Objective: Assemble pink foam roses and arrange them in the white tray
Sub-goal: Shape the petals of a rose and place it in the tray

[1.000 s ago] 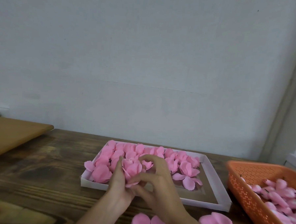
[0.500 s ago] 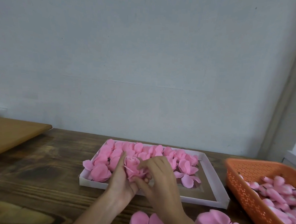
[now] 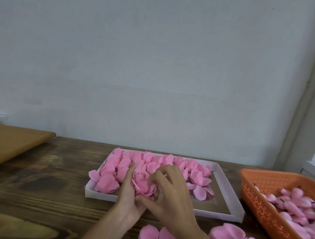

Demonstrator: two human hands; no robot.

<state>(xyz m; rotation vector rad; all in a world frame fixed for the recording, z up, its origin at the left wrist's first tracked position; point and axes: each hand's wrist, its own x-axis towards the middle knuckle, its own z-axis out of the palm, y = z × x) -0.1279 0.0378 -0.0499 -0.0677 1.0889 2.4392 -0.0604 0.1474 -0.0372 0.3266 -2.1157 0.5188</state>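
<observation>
Nestling between hands (left [image 3: 127,195], right [image 3: 172,192]): pink rose [image 3: 143,184]

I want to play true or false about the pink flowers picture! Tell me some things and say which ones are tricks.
1. The left hand and right hand both hold one pink rose. True.
2. The basket is blue. False: it is orange.
3. The white tray is packed full of flowers. False: its front right part is still bare.
4. The basket stands to the right of the tray. True.
5. Flat pink petals lie on the table, nearer the person than the tray. True.
</observation>
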